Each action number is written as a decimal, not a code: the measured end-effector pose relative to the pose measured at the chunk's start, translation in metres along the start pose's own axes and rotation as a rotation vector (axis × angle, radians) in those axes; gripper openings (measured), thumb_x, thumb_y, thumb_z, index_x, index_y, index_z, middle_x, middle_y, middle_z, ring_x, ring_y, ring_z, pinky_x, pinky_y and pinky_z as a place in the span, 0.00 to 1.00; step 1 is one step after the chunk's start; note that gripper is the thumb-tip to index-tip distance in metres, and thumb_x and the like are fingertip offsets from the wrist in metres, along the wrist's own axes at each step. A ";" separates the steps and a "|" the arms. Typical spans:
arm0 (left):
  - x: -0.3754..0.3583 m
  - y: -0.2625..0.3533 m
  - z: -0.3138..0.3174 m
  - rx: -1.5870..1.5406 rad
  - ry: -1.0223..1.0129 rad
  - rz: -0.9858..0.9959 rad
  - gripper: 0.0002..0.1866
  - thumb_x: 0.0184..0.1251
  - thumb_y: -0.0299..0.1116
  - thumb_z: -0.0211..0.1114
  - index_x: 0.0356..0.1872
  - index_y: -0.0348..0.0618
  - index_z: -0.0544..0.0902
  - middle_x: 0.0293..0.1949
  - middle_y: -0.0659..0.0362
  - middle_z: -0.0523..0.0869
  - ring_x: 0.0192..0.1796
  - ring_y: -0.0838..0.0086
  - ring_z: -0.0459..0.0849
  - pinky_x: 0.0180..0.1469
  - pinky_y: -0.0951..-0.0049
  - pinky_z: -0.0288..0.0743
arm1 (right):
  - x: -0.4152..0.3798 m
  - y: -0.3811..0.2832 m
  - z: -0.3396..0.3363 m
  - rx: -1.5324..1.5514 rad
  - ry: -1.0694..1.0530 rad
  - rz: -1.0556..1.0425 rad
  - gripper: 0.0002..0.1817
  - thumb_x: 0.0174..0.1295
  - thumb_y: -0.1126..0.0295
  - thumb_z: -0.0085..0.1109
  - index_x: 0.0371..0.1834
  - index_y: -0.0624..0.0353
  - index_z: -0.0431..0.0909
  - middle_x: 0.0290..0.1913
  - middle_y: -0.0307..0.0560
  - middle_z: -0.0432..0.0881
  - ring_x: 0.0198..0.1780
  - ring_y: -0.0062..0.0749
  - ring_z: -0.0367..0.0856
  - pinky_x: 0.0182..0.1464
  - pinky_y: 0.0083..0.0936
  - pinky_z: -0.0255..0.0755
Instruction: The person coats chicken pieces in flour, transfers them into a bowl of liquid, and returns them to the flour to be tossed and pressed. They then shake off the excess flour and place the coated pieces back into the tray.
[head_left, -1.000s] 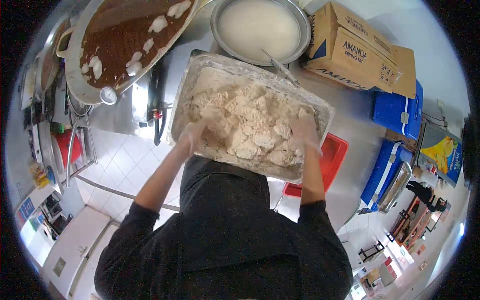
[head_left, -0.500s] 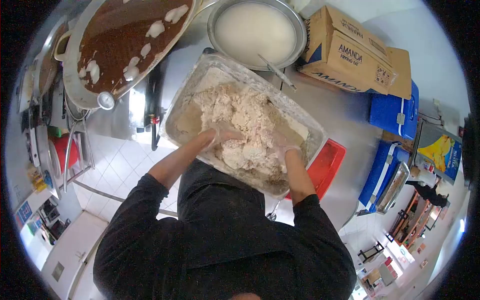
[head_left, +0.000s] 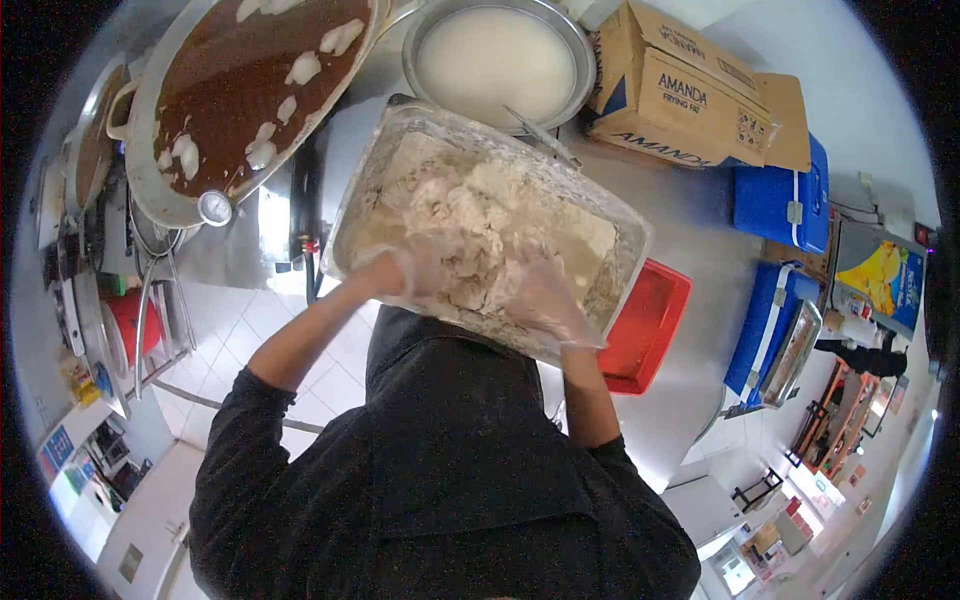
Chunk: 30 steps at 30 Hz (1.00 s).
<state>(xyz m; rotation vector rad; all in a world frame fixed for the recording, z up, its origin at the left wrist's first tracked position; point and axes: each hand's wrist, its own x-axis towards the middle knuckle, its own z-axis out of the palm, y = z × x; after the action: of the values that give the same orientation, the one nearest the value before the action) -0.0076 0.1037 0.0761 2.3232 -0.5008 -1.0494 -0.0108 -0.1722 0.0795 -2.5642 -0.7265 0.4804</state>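
A rectangular metal tub (head_left: 612,212) crusted with flour holds a heap of flour-coated pieces (head_left: 465,205); what lies under the coating cannot be made out. My left hand (head_left: 425,265), in a clear plastic glove, is at the near left side of the heap, its fingers smeared by motion. On the near right side rests my right hand (head_left: 545,300), gloved too, its fingers stretched out against the floured pieces. Loose flour (head_left: 590,238) lies along the tub's right side. Some of the fingertips are hidden in the flour.
Behind the tub stands a round metal bowl (head_left: 590,75) of cloudy liquid, tongs (head_left: 545,138) at its rim. A large pan (head_left: 145,170) of brown oil with floating white lumps sits left, a dial thermometer (head_left: 214,208) on its edge. Rightward are a cardboard box (head_left: 690,100) and red tray (head_left: 655,320).
Both hands have shifted within the tub, and the raised heap between them has dropped and spread lower. My right hand now shows more of its back. The camera view has moved slightly.
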 end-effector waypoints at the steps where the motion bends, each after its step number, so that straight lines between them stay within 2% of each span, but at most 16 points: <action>1: -0.007 -0.010 -0.008 -0.024 0.015 0.099 0.25 0.67 0.42 0.58 0.63 0.40 0.75 0.55 0.42 0.81 0.57 0.52 0.80 0.64 0.57 0.69 | -0.006 0.007 -0.006 0.076 -0.019 0.032 0.29 0.63 0.57 0.58 0.62 0.65 0.69 0.50 0.62 0.80 0.52 0.49 0.80 0.58 0.40 0.71; 3: 0.024 -0.068 -0.008 0.298 0.100 0.069 0.29 0.70 0.46 0.55 0.69 0.43 0.69 0.66 0.43 0.70 0.66 0.51 0.71 0.71 0.57 0.60 | -0.003 0.043 -0.018 0.456 0.026 0.370 0.25 0.67 0.53 0.54 0.51 0.67 0.77 0.41 0.59 0.83 0.47 0.44 0.82 0.54 0.40 0.72; 5: 0.080 -0.146 0.015 0.769 0.394 0.003 0.34 0.72 0.52 0.54 0.73 0.45 0.64 0.75 0.45 0.60 0.73 0.48 0.63 0.74 0.57 0.55 | 0.004 0.118 0.032 0.647 0.361 0.615 0.28 0.69 0.49 0.50 0.48 0.67 0.79 0.40 0.56 0.85 0.43 0.42 0.84 0.52 0.40 0.72; 7: 0.130 -0.107 -0.022 -0.146 0.440 -0.558 0.35 0.73 0.52 0.53 0.74 0.43 0.60 0.76 0.46 0.56 0.74 0.48 0.59 0.74 0.58 0.55 | 0.045 0.055 -0.040 0.543 0.136 0.767 0.31 0.70 0.45 0.48 0.55 0.65 0.78 0.46 0.57 0.85 0.46 0.43 0.84 0.53 0.40 0.72; 8: 0.123 -0.078 -0.014 -0.073 0.432 -0.440 0.32 0.73 0.48 0.53 0.71 0.40 0.61 0.73 0.41 0.60 0.72 0.46 0.62 0.73 0.55 0.56 | 0.064 0.054 -0.031 0.543 0.122 0.816 0.32 0.69 0.44 0.47 0.58 0.64 0.76 0.49 0.57 0.82 0.49 0.44 0.81 0.56 0.41 0.70; 10: 0.152 -0.069 -0.019 -0.156 0.318 -0.250 0.30 0.73 0.46 0.54 0.68 0.36 0.63 0.69 0.38 0.65 0.70 0.45 0.66 0.70 0.54 0.62 | 0.099 0.065 0.007 0.583 0.130 0.792 0.34 0.69 0.41 0.44 0.63 0.60 0.72 0.56 0.57 0.77 0.56 0.45 0.76 0.61 0.41 0.64; 14: 0.197 -0.037 -0.038 -0.295 -0.056 -0.088 0.33 0.72 0.46 0.57 0.71 0.38 0.64 0.62 0.46 0.75 0.56 0.61 0.76 0.61 0.64 0.70 | 0.133 0.093 0.067 0.596 0.002 0.630 0.40 0.68 0.35 0.39 0.72 0.53 0.64 0.70 0.57 0.67 0.70 0.48 0.65 0.72 0.42 0.54; 16: 0.174 -0.029 -0.022 -0.785 0.174 -0.036 0.30 0.70 0.42 0.58 0.68 0.36 0.66 0.60 0.45 0.76 0.56 0.60 0.77 0.60 0.65 0.71 | 0.131 0.074 0.054 0.537 -0.122 0.686 0.41 0.67 0.34 0.39 0.74 0.52 0.63 0.72 0.57 0.65 0.73 0.49 0.61 0.74 0.43 0.52; 18: 0.136 -0.006 -0.026 -0.336 0.043 -0.058 0.29 0.68 0.39 0.59 0.66 0.34 0.68 0.60 0.45 0.76 0.58 0.58 0.76 0.62 0.63 0.70 | 0.107 0.024 0.010 0.307 -0.337 0.564 0.42 0.65 0.32 0.42 0.65 0.59 0.72 0.60 0.60 0.77 0.71 0.50 0.65 0.68 0.41 0.61; 19: 0.115 0.010 -0.043 0.363 -0.195 -0.091 0.29 0.66 0.38 0.60 0.66 0.34 0.68 0.60 0.44 0.75 0.61 0.56 0.75 0.65 0.62 0.68 | 0.093 0.013 0.016 0.120 -0.378 0.394 0.40 0.64 0.34 0.45 0.62 0.58 0.76 0.59 0.59 0.79 0.71 0.50 0.64 0.68 0.40 0.63; 20: 0.110 -0.018 0.011 0.449 0.065 -0.152 0.24 0.68 0.39 0.56 0.64 0.44 0.72 0.47 0.49 0.78 0.51 0.58 0.78 0.54 0.59 0.73 | 0.079 0.001 0.022 -0.073 -0.386 0.224 0.37 0.63 0.35 0.47 0.59 0.58 0.79 0.57 0.59 0.81 0.72 0.49 0.64 0.67 0.39 0.64; 22: 0.067 -0.089 0.068 0.178 0.283 -0.063 0.27 0.67 0.44 0.57 0.64 0.44 0.73 0.49 0.48 0.76 0.55 0.56 0.74 0.59 0.58 0.66 | 0.040 -0.008 0.040 -0.299 -0.201 -0.101 0.30 0.60 0.42 0.55 0.56 0.51 0.81 0.60 0.56 0.78 0.72 0.48 0.62 0.70 0.38 0.62; 24: 0.013 -0.067 0.037 0.103 0.340 0.106 0.35 0.65 0.48 0.59 0.67 0.33 0.68 0.65 0.43 0.71 0.68 0.54 0.67 0.75 0.61 0.54 | -0.013 -0.011 0.025 -0.239 0.034 -0.214 0.26 0.56 0.47 0.63 0.53 0.48 0.81 0.64 0.54 0.75 0.70 0.48 0.64 0.72 0.39 0.59; 26: -0.033 -0.033 0.022 0.421 0.481 0.033 0.37 0.68 0.51 0.57 0.68 0.33 0.66 0.67 0.44 0.70 0.69 0.56 0.66 0.75 0.61 0.54 | -0.026 0.001 0.000 -0.046 0.064 -0.071 0.24 0.54 0.48 0.67 0.51 0.47 0.81 0.66 0.51 0.74 0.69 0.47 0.66 0.73 0.39 0.57; 28: -0.046 -0.072 0.065 0.485 0.551 -0.157 0.37 0.69 0.53 0.57 0.71 0.35 0.64 0.68 0.45 0.69 0.70 0.59 0.66 0.75 0.58 0.54 | -0.020 0.002 -0.038 0.216 -0.073 0.303 0.26 0.54 0.46 0.67 0.51 0.47 0.81 0.64 0.50 0.75 0.68 0.46 0.67 0.72 0.39 0.59; 30: -0.025 -0.063 0.030 -0.423 0.097 -0.539 0.37 0.70 0.55 0.56 0.73 0.44 0.62 0.74 0.45 0.61 0.71 0.59 0.65 0.74 0.57 0.56 | 0.001 0.004 -0.059 0.286 -0.120 0.543 0.29 0.54 0.44 0.67 0.55 0.47 0.79 0.64 0.51 0.75 0.67 0.45 0.69 0.69 0.39 0.63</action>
<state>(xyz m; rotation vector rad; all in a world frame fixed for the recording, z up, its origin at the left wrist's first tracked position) -0.0393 0.1575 0.0357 2.1433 0.3806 -1.1324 0.0175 -0.1924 0.1276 -2.4469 0.0250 0.8441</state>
